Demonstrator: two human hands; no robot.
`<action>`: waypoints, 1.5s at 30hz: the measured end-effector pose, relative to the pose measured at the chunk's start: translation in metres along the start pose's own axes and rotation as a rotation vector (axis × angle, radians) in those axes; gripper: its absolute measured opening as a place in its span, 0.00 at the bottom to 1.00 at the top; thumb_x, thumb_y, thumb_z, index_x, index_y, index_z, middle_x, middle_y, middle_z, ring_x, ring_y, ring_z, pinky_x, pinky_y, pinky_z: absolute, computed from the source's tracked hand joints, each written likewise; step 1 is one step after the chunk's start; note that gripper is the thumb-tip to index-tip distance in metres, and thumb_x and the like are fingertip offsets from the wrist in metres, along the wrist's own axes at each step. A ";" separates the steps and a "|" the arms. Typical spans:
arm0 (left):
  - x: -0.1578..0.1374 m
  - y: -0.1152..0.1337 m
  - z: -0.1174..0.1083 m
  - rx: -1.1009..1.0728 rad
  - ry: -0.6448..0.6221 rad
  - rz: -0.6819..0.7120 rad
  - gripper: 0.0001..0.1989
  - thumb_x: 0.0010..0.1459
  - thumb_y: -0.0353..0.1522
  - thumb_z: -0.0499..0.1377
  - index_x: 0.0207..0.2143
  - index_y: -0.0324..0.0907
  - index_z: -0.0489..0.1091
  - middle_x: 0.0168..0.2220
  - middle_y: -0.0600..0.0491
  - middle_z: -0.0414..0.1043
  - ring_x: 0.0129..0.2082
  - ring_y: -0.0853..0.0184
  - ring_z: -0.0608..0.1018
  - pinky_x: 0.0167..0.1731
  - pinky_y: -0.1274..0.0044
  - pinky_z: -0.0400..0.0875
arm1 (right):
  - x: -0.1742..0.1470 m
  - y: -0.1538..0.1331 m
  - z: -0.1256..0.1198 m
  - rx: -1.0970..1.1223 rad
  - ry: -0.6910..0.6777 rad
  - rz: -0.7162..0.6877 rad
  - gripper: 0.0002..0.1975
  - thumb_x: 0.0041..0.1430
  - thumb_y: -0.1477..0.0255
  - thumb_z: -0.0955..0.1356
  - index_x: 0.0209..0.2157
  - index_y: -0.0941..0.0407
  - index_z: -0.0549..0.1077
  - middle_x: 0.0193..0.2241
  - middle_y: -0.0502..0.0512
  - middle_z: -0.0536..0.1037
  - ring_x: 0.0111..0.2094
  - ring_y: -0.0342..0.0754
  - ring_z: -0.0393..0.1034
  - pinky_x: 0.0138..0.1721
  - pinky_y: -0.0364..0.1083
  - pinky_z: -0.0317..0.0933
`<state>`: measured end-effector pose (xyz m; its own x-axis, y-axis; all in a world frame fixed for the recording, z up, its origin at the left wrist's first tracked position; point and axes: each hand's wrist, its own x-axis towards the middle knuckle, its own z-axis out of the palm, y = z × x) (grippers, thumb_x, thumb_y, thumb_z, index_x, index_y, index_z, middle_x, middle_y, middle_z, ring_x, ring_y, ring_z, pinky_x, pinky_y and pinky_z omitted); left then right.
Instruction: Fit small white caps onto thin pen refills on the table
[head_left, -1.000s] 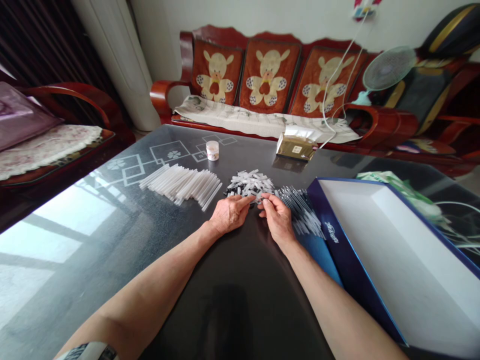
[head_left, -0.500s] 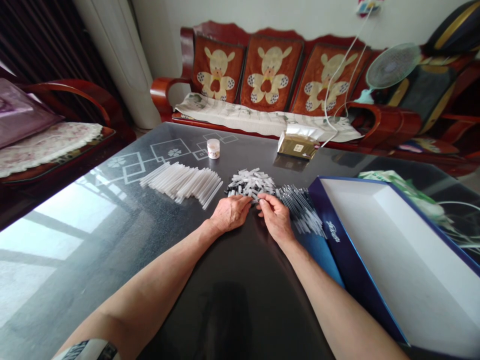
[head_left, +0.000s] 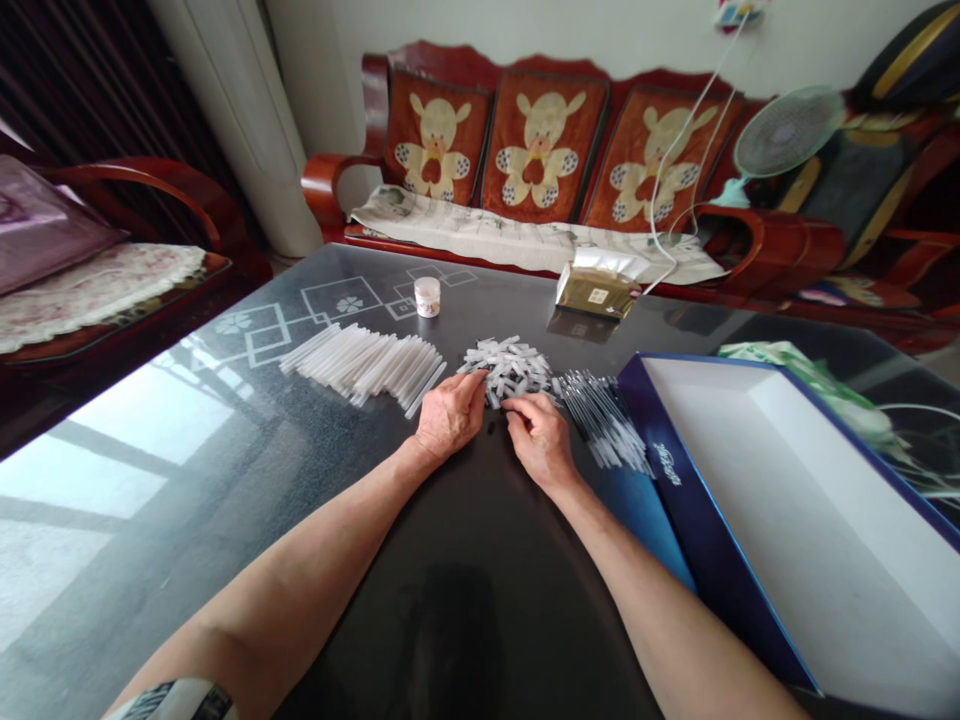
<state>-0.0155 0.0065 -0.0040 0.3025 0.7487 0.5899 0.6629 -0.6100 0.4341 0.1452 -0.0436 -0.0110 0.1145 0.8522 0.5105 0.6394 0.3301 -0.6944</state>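
Reaching in at the near left edge of a heap of short white and black plastic pieces point(head_left: 514, 362), the left hand point(head_left: 450, 413) has its fingers bunched together; whether they grip a piece, you can't tell. Over at the heap's near edge, the right hand point(head_left: 540, 438) brings thumb and forefinger close together, and anything between them is too small to make out! One tiny dark piece point(head_left: 491, 428) lies between the hands on the glossy dark bench point(head_left: 465, 520). Left of the heap, a row of long whitish plastic tubes point(head_left: 364, 362); right of it, slim dark rods with pale ends point(head_left: 606, 418), just beside a blue, white-lined box point(head_left: 697, 520).
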 end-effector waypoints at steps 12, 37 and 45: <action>0.000 -0.007 0.004 0.036 0.103 -0.036 0.16 0.66 0.35 0.48 0.49 0.40 0.71 0.32 0.49 0.74 0.33 0.68 0.76 0.34 0.80 0.67 | 0.004 0.018 -0.009 0.051 0.328 0.182 0.12 0.57 0.68 0.63 0.38 0.56 0.76 0.36 0.56 0.78 0.35 0.49 0.72 0.40 0.49 0.68; 0.000 -0.005 0.007 0.051 0.016 0.029 0.14 0.66 0.34 0.49 0.48 0.40 0.71 0.33 0.49 0.74 0.36 0.66 0.77 0.35 0.78 0.70 | 0.027 0.010 -0.004 -0.074 0.126 -0.180 0.12 0.64 0.71 0.60 0.44 0.54 0.72 0.43 0.59 0.76 0.40 0.50 0.74 0.41 0.50 0.71; -0.001 -0.005 0.006 0.044 0.002 0.089 0.14 0.67 0.35 0.50 0.47 0.41 0.71 0.32 0.49 0.73 0.35 0.64 0.76 0.34 0.76 0.70 | 0.022 0.014 0.004 0.050 0.124 -0.049 0.14 0.60 0.70 0.65 0.48 0.55 0.69 0.39 0.58 0.79 0.37 0.49 0.75 0.38 0.48 0.71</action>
<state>-0.0154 0.0102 -0.0112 0.3602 0.6912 0.6265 0.6627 -0.6622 0.3496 0.1533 -0.0188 -0.0119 0.1791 0.7792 0.6007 0.6079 0.3924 -0.6902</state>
